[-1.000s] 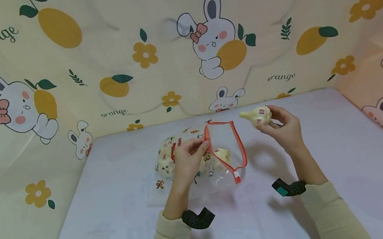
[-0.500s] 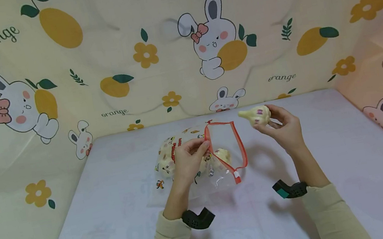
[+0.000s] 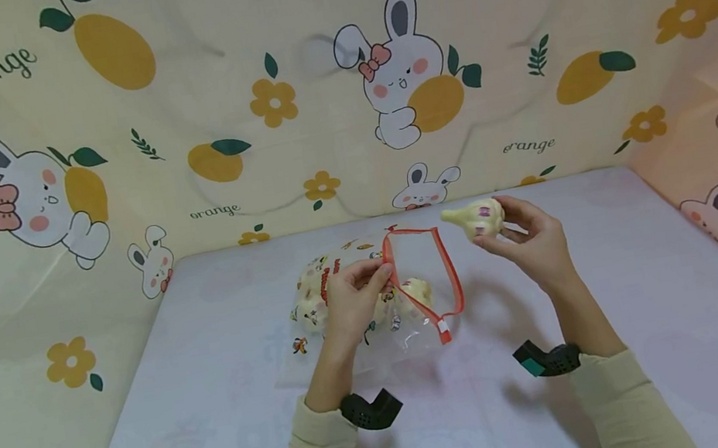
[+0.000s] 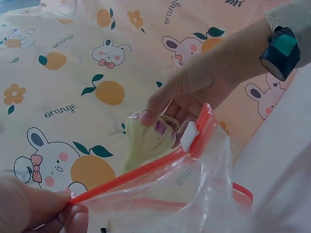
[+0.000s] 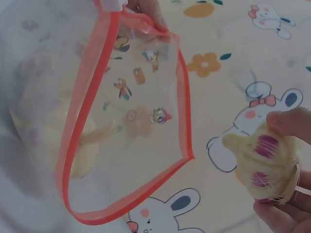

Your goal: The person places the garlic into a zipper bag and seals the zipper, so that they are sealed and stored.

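A clear zip bag [image 3: 411, 329] with cartoon prints lies on the table, its red-edged mouth spread wide toward the right. Pale garlic bulbs [image 5: 80, 150] show through its plastic. My left hand [image 3: 358, 298] pinches the red rim between thumb and fingers. To the right of the mouth, my right hand [image 3: 534, 239] holds a garlic bulb [image 3: 481, 219] in the air, its stem pointing left at the bag. Purple patches and dry roots show on this bulb in the right wrist view. A white slider [image 4: 189, 137] sits at one end of the red zip.
The table [image 3: 209, 436] has a pale cloth. Behind it and at both sides hangs a curtain [image 3: 312, 106] printed with rabbits and oranges. Each wrist wears a black camera, such as the left wrist camera [image 3: 372, 410].
My right hand, with the garlic bulb in it, has shifted slightly left toward the bag's mouth. The left hand and the bag stay in place.
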Motion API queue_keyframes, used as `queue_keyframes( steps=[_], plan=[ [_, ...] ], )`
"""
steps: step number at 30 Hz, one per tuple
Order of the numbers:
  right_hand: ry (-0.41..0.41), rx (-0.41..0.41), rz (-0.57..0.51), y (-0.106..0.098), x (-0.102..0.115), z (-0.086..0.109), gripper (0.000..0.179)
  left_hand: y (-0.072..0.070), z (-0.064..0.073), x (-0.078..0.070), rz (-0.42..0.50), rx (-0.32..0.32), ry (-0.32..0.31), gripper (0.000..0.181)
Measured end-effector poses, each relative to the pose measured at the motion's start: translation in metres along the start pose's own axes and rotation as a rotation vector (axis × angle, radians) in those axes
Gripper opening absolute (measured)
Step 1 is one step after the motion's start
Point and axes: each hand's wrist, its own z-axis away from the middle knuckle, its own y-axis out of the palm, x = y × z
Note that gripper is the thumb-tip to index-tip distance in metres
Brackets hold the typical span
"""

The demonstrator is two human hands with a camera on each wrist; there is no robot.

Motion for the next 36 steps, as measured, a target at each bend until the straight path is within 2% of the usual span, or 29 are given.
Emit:
queue_keyframes(
  steps=[7,36],
  plan=[
    [-0.006,0.027,0.018,-0.001,0.006,0.002,0.060,0.000,0.000,0.000,-0.003,0.007,0.014,0.018],
    [-0.023,0.117,0.067,0.004,0.015,0.008,0.060,0.000,0.001,-0.002,0.006,0.011,0.002,0.019]
  ],
)
